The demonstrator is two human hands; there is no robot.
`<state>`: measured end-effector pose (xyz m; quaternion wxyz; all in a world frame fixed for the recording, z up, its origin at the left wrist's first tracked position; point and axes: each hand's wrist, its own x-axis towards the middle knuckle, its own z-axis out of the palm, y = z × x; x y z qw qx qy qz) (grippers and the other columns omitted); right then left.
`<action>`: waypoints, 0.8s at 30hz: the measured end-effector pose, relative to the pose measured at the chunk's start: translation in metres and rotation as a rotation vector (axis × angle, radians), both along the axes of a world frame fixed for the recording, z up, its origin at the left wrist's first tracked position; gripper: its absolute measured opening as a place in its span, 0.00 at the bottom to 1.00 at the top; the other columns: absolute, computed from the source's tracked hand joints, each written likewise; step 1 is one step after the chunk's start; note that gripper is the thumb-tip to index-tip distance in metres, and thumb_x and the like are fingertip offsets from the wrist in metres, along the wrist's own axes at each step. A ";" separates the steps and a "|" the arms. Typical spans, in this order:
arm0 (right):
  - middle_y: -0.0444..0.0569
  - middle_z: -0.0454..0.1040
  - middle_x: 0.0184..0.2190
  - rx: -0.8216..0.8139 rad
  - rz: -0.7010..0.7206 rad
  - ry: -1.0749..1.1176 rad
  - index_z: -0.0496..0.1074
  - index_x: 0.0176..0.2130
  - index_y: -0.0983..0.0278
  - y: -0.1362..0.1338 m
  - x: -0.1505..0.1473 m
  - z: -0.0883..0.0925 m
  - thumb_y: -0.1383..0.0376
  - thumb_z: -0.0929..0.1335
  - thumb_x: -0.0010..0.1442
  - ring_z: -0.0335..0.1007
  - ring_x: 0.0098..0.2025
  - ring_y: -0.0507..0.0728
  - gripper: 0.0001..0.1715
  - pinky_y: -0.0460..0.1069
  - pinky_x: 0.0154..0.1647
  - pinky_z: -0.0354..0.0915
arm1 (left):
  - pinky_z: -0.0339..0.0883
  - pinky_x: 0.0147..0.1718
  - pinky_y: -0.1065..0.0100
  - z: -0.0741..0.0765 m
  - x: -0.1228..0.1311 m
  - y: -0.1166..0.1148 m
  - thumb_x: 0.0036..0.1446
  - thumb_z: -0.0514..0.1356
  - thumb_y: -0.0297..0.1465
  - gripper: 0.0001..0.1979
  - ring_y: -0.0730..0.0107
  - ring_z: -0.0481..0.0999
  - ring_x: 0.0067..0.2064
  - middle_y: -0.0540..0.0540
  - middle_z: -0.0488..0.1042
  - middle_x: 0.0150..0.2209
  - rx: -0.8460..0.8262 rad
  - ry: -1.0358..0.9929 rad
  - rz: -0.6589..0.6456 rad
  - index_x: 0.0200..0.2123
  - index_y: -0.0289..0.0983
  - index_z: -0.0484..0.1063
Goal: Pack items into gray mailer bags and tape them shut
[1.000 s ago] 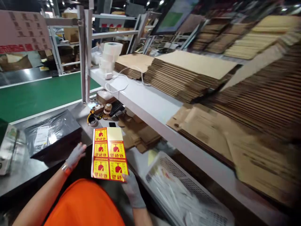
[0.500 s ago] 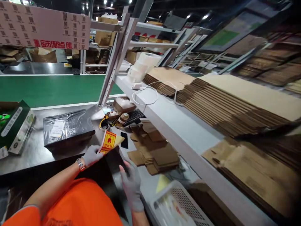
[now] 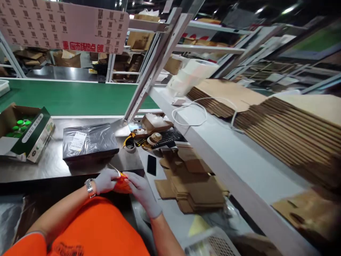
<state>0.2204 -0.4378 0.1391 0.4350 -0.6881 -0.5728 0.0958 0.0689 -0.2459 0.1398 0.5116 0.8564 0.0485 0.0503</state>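
Observation:
Both my gloved hands meet just in front of my orange shirt, at the near edge of the steel table [image 3: 53, 167]. My left hand [image 3: 105, 181] and my right hand [image 3: 140, 188] pinch a red and yellow sticker sheet [image 3: 121, 181] between them; the sheet is seen nearly edge-on and mostly hidden by my fingers. A parcel in black plastic wrap [image 3: 89, 144] with a white label lies on the table just beyond my left hand. A black phone [image 3: 151, 164] lies flat to the right of the parcel.
An open green box of bottles [image 3: 25, 133] sits at the far left. A tape roll [image 3: 129, 144], keyboard [image 3: 167, 137] and small items cluster behind. Flat cardboard blanks [image 3: 191, 181] lie at my right. The white shelf [image 3: 218, 142] holds cardboard stacks [image 3: 293, 124], label rolls [image 3: 191, 73]. A green conveyor [image 3: 74, 97] runs behind.
The sticker sheet went from held flat and face-up in my right hand to folded edge-on between both hands. My view turned left, bringing the green box into sight.

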 end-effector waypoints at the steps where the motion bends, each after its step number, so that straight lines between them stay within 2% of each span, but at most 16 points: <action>1: 0.52 0.90 0.55 -0.022 0.021 0.037 0.87 0.59 0.56 0.002 -0.002 0.004 0.63 0.68 0.78 0.89 0.55 0.59 0.19 0.54 0.60 0.84 | 0.65 0.37 0.65 0.000 -0.002 0.001 0.58 0.62 0.26 0.09 0.67 0.68 0.32 0.49 0.74 0.28 -0.006 0.007 0.003 0.25 0.39 0.71; 3: 0.52 0.90 0.54 -0.056 0.043 0.096 0.87 0.58 0.57 0.006 -0.006 0.012 0.62 0.67 0.79 0.89 0.54 0.59 0.19 0.53 0.59 0.84 | 0.60 0.35 0.64 0.000 -0.007 0.004 0.59 0.62 0.28 0.12 0.69 0.64 0.31 0.50 0.69 0.26 -0.037 0.017 0.001 0.24 0.39 0.66; 5: 0.52 0.91 0.51 -0.080 0.030 0.135 0.87 0.55 0.58 0.011 -0.011 0.017 0.61 0.65 0.79 0.89 0.52 0.59 0.20 0.52 0.57 0.83 | 0.59 0.35 0.66 0.001 -0.010 0.006 0.60 0.61 0.28 0.12 0.70 0.64 0.32 0.51 0.68 0.27 -0.072 0.019 0.008 0.25 0.38 0.65; 11: 0.50 0.91 0.45 -0.095 -0.071 0.221 0.86 0.49 0.59 0.029 -0.029 0.013 0.57 0.65 0.79 0.89 0.46 0.59 0.19 0.51 0.50 0.83 | 0.60 0.37 0.68 0.003 -0.019 0.020 0.61 0.60 0.26 0.09 0.70 0.67 0.34 0.51 0.72 0.29 -0.093 0.032 0.043 0.27 0.36 0.70; 14: 0.51 0.91 0.47 -0.031 -0.112 0.186 0.86 0.49 0.58 0.035 -0.036 0.013 0.59 0.68 0.77 0.89 0.47 0.60 0.15 0.53 0.53 0.84 | 0.63 0.38 0.69 0.005 -0.024 0.029 0.62 0.60 0.25 0.07 0.69 0.71 0.36 0.50 0.77 0.32 -0.101 0.065 0.007 0.31 0.35 0.75; 17: 0.52 0.91 0.49 -0.005 -0.080 0.134 0.86 0.49 0.57 0.041 -0.041 0.018 0.60 0.69 0.76 0.89 0.49 0.60 0.13 0.54 0.55 0.84 | 0.66 0.41 0.69 0.007 -0.031 0.038 0.63 0.61 0.25 0.07 0.67 0.74 0.38 0.49 0.81 0.35 -0.083 0.104 -0.018 0.34 0.35 0.79; 20: 0.51 0.90 0.47 -0.035 -0.063 0.135 0.86 0.47 0.57 0.048 -0.049 0.024 0.61 0.67 0.77 0.89 0.48 0.59 0.15 0.53 0.54 0.83 | 0.66 0.40 0.68 0.006 -0.038 0.044 0.63 0.62 0.27 0.08 0.67 0.73 0.35 0.48 0.80 0.32 -0.008 0.147 -0.002 0.30 0.35 0.77; 22: 0.52 0.90 0.45 -0.048 -0.107 0.163 0.85 0.46 0.58 0.055 -0.056 0.026 0.61 0.67 0.77 0.88 0.46 0.59 0.16 0.52 0.52 0.82 | 0.67 0.40 0.67 0.005 -0.044 0.049 0.64 0.62 0.27 0.08 0.66 0.74 0.35 0.47 0.81 0.32 -0.009 0.152 0.009 0.31 0.35 0.78; 24: 0.51 0.89 0.42 -0.051 -0.195 0.219 0.84 0.44 0.59 0.063 -0.064 0.026 0.58 0.67 0.76 0.86 0.43 0.59 0.17 0.51 0.47 0.79 | 0.71 0.44 0.66 0.006 -0.050 0.055 0.64 0.61 0.27 0.08 0.63 0.79 0.39 0.45 0.85 0.38 -0.081 0.124 0.006 0.36 0.35 0.82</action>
